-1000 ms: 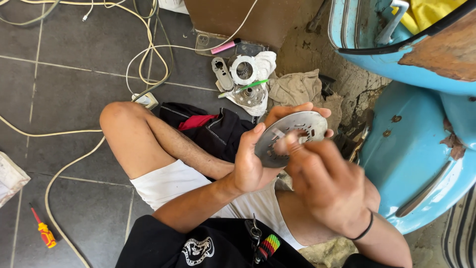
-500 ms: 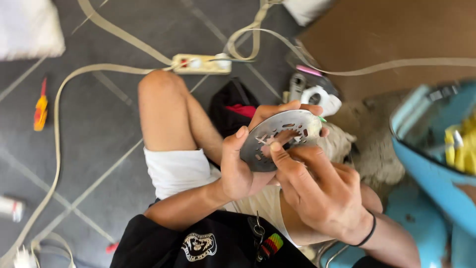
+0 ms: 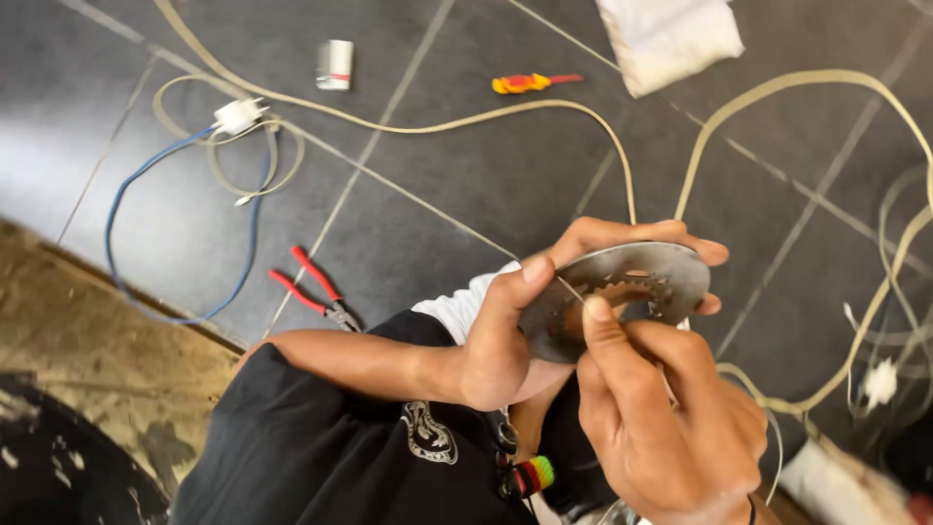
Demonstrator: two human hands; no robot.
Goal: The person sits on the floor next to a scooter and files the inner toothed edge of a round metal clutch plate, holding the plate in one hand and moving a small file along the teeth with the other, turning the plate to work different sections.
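Floor: dark grey tiled floor, pale grout lines running diagonally. A worn, dirty mat or concrete patch lies at near left.

Cables: several long cream cables loop across the tiles from far left to right. 1 blue wire curls at left and meets a small white plug.

Cloth: 1 white cloth bundle at the far edge, right of centre.

Person: seated, black shirt with a pale print, white shorts showing under the forearm.

Metal disc: round, dull grey, rust-stained, with a toothed central cut-out and small holes. Held up in front of the body, centre-right, above the lap and clear of the floor.

Left hand: clamped on the disc, thumb pressed onto the near face, fingers curled round the far rim.

Right hand: fingers bunched together, forefinger tip pressed on the disc face near the cut-out. Cannot tell whether it pinches a small part.

Handling judgement: disc looks stiff, thin, moderately heavy for its size; edges and teeth probably sharp, surface possibly greasy. Best hold is the outer rim, thumb flat on the face.

Small items: 1 red-handled pliers left of the forearm; 1 yellow-and-red screwdriver far centre; 1 small silver cylinder far left.
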